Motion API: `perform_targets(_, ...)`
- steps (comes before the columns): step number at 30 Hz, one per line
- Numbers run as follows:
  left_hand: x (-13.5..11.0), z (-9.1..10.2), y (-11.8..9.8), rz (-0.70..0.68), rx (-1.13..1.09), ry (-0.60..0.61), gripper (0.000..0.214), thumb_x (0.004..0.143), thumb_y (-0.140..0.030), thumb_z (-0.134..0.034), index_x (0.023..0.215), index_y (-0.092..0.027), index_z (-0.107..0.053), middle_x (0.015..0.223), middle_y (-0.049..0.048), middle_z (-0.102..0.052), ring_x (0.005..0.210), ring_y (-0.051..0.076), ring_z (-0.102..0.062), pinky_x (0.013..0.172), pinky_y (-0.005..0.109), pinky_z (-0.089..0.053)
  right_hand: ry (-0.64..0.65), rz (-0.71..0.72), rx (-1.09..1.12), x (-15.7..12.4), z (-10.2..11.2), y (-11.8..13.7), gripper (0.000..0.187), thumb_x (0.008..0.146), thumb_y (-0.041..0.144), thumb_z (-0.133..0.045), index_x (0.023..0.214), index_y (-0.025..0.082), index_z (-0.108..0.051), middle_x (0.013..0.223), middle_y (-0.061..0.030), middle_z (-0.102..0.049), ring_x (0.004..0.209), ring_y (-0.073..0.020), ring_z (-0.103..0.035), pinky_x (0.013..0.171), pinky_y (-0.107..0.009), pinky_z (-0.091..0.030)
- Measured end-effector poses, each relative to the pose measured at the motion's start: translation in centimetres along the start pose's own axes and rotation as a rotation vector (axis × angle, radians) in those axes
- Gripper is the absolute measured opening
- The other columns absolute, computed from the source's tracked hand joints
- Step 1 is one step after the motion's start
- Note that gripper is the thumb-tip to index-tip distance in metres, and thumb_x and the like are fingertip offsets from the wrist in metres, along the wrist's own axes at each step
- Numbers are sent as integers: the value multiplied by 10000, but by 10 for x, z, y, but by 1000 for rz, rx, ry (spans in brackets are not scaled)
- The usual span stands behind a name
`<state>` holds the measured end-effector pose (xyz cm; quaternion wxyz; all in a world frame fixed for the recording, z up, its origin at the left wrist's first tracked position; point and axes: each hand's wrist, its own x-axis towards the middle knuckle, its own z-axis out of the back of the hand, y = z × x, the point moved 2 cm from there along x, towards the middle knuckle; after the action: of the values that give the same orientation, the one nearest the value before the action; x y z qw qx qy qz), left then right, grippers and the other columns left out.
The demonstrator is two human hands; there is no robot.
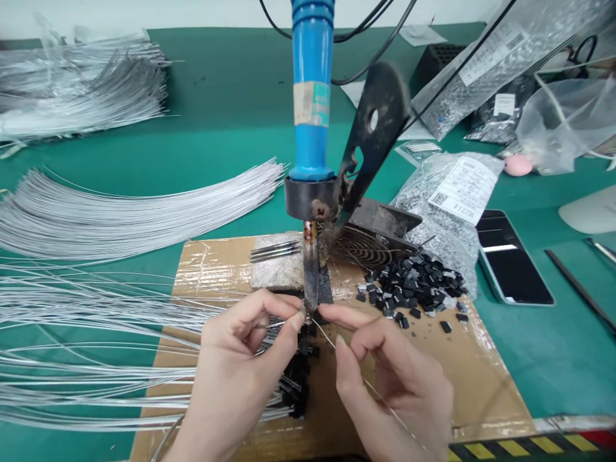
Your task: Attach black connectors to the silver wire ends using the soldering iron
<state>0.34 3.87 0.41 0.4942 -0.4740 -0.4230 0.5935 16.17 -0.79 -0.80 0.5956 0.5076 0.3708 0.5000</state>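
Note:
A blue-handled soldering iron (312,96) stands upright in a dark metal stand (370,147), its tip (310,276) pointing down at the cardboard sheet (462,366). My left hand (245,359) pinches a small part with thin silver wires right at the tip. My right hand (385,378) pinches a thin solder wire (380,398) and brings its end to the same spot. Finished wires with black ends (298,378) lie under my left hand.
A pile of small black parts (414,285) lies on the cardboard at right. Long silver wires (120,218) fan across the green table (216,128) on the left. A phone (510,256), plastic bags (452,186) and black cables (375,38) lie at right and back.

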Motion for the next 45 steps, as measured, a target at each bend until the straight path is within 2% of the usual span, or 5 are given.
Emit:
perform_targets(5,-2,1,1,-2,2,-6,165,774,-74,-791,717,-227,-764,795,-48,-804,609,39,-683,553,40,-469,-10,29,-9,0,0,3,218,883,132,-692,749,244,-561,1152,27,-844,927,-185,-839,586,-178,-552)
perform_targets(11,-4,2,1,-5,-27,0,184,783,-65,-780,723,-239,-766,804,-59,-814,679,45,-734,617,27,-504,-7,-4,-25,-1,0,3,221,893,148,-684,737,246,-562,1146,16,-844,974,-206,-832,461,-169,-467)
perform_targets(21,-3,0,0,12,-43,-5,179,766,-67,-798,712,-235,-764,791,-53,-806,701,60,-759,618,33,-517,-9,-12,-3,0,-1,4,224,909,167,-679,728,241,-569,1154,-34,-842,1006,-215,-829,560,-176,-563)
perform_targets(27,-4,1,0,-4,-27,-12,176,777,-70,-787,713,-232,-759,798,-51,-820,696,62,-754,646,42,-536,-27,33,3,0,-2,4,209,896,138,-697,747,245,-596,1147,23,-844,985,-155,-831,802,-171,-592)
perform_targets(45,-4,0,1,6,-13,11,155,814,-84,-777,731,-213,-749,810,-33,-806,700,72,-735,656,70,-541,-28,36,4,-1,-2,4,198,910,149,-703,758,238,-613,1145,-39,-846,961,-189,-835,764,-218,-604)
